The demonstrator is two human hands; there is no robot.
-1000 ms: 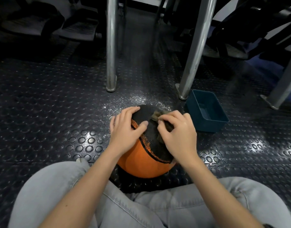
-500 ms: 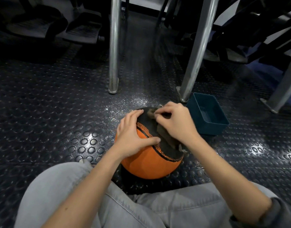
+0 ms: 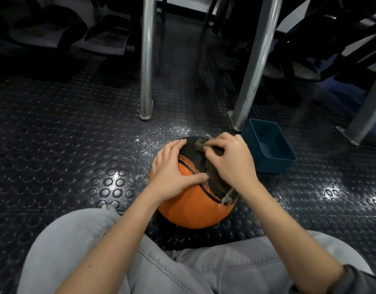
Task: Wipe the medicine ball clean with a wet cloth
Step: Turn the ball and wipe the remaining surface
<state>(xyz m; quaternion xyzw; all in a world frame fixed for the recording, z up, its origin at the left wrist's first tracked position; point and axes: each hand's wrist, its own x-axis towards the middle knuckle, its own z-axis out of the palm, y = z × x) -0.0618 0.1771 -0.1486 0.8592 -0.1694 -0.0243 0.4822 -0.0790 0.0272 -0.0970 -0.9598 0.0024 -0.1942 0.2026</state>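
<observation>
An orange and black medicine ball sits on the studded floor between my knees. My left hand rests on its upper left side, fingers spread over the black panel and thumb stretched across the orange. My right hand grips a dark, frayed cloth and presses it on the black top right of the ball. Pale threads of the cloth hang from under my wrist. Most of the cloth is hidden under the hand.
A dark teal plastic tub stands just right of the ball. Two metal legs rise behind it, a third at far right. Wet speckles glitter on the black studded rubber floor. Dark equipment fills the back.
My right hand has moved the cloth away from me toward the far top of the ball. My left thumb has stretched further across the orange part.
</observation>
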